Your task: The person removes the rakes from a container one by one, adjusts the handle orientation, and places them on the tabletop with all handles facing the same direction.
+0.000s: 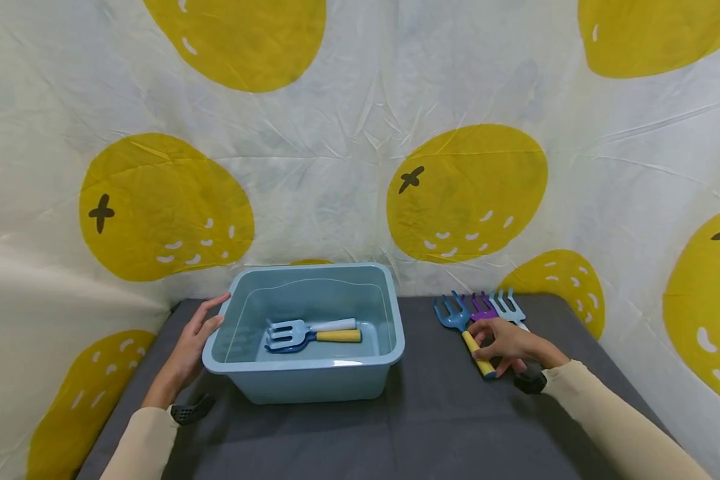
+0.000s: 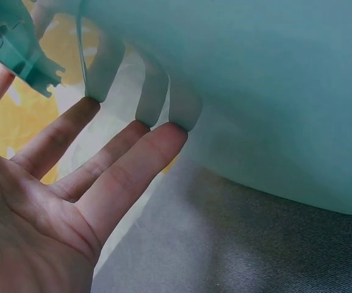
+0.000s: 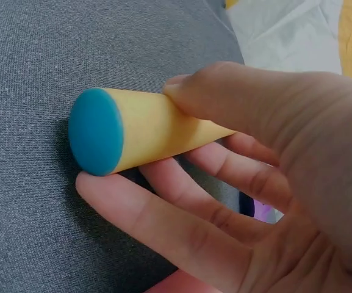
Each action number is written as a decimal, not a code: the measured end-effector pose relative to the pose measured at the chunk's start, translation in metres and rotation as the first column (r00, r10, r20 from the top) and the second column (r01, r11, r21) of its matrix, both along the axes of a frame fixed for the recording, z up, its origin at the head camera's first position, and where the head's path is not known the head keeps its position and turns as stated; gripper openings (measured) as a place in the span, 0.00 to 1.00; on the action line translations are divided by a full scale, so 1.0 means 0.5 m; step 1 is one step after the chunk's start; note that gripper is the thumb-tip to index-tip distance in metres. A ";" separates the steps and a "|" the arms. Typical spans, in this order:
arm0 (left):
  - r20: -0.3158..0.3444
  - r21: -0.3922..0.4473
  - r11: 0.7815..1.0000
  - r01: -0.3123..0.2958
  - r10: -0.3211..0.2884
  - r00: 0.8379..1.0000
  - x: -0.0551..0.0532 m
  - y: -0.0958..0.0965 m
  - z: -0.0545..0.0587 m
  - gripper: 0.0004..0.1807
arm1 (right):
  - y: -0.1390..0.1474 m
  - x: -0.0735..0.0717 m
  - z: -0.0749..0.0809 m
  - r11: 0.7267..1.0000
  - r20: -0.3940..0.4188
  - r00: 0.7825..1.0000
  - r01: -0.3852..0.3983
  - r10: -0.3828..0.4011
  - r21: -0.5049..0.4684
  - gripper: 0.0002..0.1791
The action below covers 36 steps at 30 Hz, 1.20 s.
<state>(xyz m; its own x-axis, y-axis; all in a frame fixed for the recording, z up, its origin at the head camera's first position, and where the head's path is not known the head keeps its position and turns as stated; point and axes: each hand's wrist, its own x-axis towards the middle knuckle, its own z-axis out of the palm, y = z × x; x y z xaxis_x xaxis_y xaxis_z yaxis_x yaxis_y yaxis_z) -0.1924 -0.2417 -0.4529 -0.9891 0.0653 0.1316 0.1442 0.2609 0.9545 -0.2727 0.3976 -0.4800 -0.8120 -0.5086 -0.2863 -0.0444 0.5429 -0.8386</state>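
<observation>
Blue tub [image 1: 312, 385] on the dark surface [image 1: 435, 427] is the ref pt. L hand [image 1: 187, 350] is at tub's L side, fingers spread & fairly straight, tips on its outer wall, gripping nothing; prob. a light steadying touch, since straight tips can brace a wall. R hand [image 1: 507, 343] is well R of tub, thumb on one side of the yellow handle [image 3: 142, 128], fingers on the other, so it's holding the blue fork [image 1: 454, 320]. That fork is R of tub, tines away from the person, capped end toward them, prob. so the handle's easy to reach; can't tell if it's off the surface. Purple fork [image 1: 483, 311] & pale fork [image 1: 508, 308] are farther R of tub, tines also pointing away, handles mostly hidden by R hand. In tub: white-handled fork [image 1: 288, 331] & yellow-handled fork [image 1: 339, 336], heads overlapping, tines to tub's L, prob. to nest & save room.
</observation>
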 end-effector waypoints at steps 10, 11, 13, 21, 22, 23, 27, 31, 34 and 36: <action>-0.001 0.012 1.000 -0.002 0.002 1.000 0.002 0.002 0.001 0.28 | -0.018 0.013 0.007 0.993 -0.054 0.998 0.048 -0.043 0.108 0.32; -0.002 0.013 1.000 -0.003 0.003 1.000 0.002 0.002 0.001 0.28 | -0.019 0.015 0.009 0.992 -0.055 0.997 0.054 -0.048 0.116 0.32; -0.001 0.011 1.000 -0.008 0.008 1.000 0.001 0.003 0.001 0.28 | -0.022 0.018 0.013 0.990 -0.058 0.997 0.060 -0.053 0.129 0.32; 0.008 0.007 1.000 -0.010 0.010 1.000 0.001 0.003 -0.001 0.29 | -0.024 0.019 0.016 0.988 -0.051 0.997 0.066 -0.059 0.140 0.32; 0.009 0.012 1.000 -0.009 0.009 1.000 0.001 0.003 0.000 0.29 | -0.023 0.018 0.018 0.988 -0.048 0.997 0.064 -0.058 0.141 0.32; 0.009 0.016 1.000 -0.008 0.008 1.000 0.000 0.003 0.001 0.29 | -0.022 0.017 0.020 0.988 -0.045 0.998 0.060 -0.054 0.144 0.32; 0.010 0.017 1.000 -0.009 0.009 1.000 0.001 0.001 0.005 0.29 | -0.021 0.012 0.033 0.983 -0.052 0.998 0.028 -0.019 0.182 0.32; 0.017 0.012 1.000 -0.015 0.015 1.000 0.002 0.001 0.007 0.29 | -0.027 0.004 0.060 0.971 -0.046 0.998 -0.024 0.036 0.239 0.31; 0.020 0.018 1.000 -0.009 0.009 1.000 0.001 0.002 0.009 0.29 | -0.037 -0.002 0.093 0.954 -0.049 0.995 -0.069 0.086 0.292 0.31; 0.020 0.024 1.000 0.000 -0.001 1.000 0.000 0.004 0.010 0.29 | -0.044 -0.008 0.122 0.941 -0.070 0.990 -0.092 0.121 0.324 0.32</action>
<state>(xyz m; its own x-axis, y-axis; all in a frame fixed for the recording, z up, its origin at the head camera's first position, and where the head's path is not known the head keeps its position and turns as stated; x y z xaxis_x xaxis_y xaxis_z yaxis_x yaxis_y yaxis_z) -0.1922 -0.2399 -0.4478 -0.9916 0.0627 0.1135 0.1253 0.2381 0.9631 -0.2765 0.3755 -0.4192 -0.7873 -0.4872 -0.3778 -0.1825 0.7695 -0.6120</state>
